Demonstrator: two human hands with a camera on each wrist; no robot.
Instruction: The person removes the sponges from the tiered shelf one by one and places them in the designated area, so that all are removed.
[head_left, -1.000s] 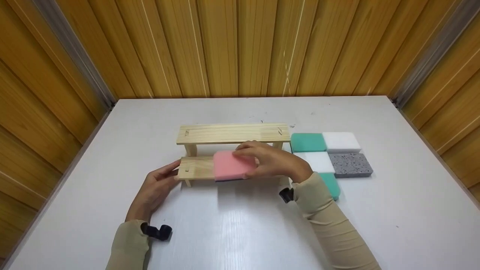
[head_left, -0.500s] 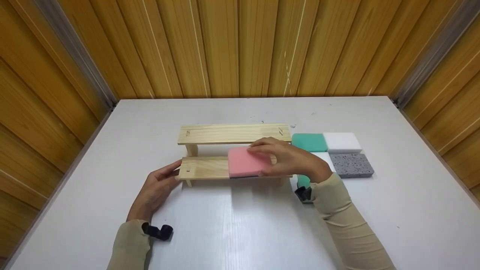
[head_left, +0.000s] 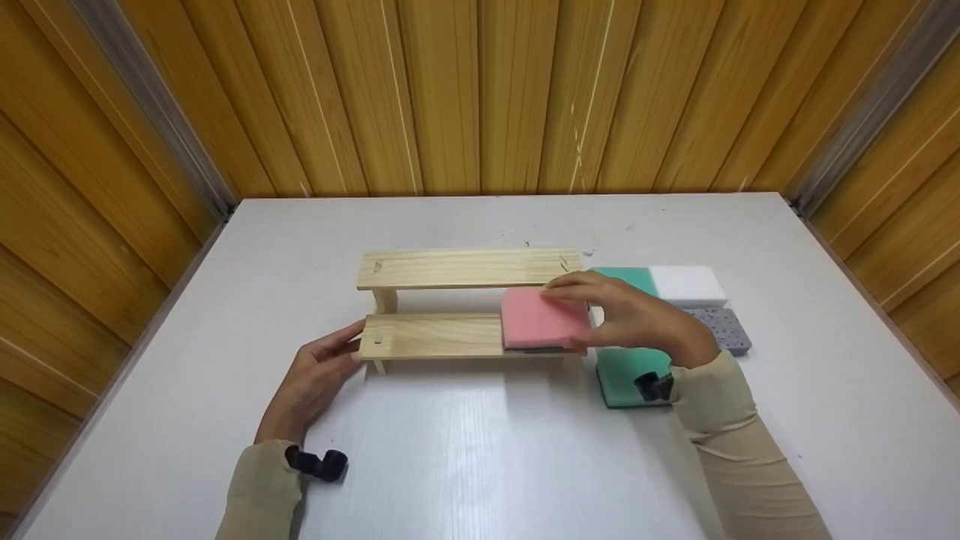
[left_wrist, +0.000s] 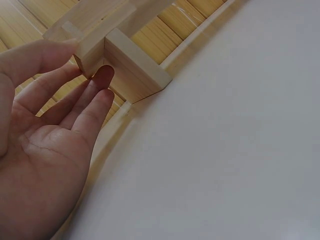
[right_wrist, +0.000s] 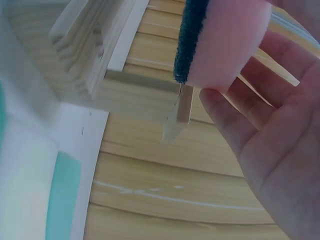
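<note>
A pink sponge (head_left: 541,319) with a dark scouring layer underneath lies at the right end of the lower step of a two-tier wooden rack (head_left: 435,335). My right hand (head_left: 634,319) grips it from the right side. In the right wrist view the dark teal scouring layer of the sponge (right_wrist: 230,42) faces the wood, and the fingers curve around the pink foam. My left hand (head_left: 311,382) pinches the lower step's left end. The left wrist view has the thumb above and fingertips below that end of the rack (left_wrist: 132,65).
Right of the rack lie several sponges: a green one (head_left: 624,279) at the back, a white one (head_left: 686,285), a speckled grey one (head_left: 724,330) and a nearer green one (head_left: 630,375). My right forearm partly covers them. Wood-look panels (head_left: 480,97) stand behind the white table (head_left: 420,465).
My right hand has slid the pink sponge rightward along the lower step, from its middle to its right end. The left hand has kept its hold on the rack.
</note>
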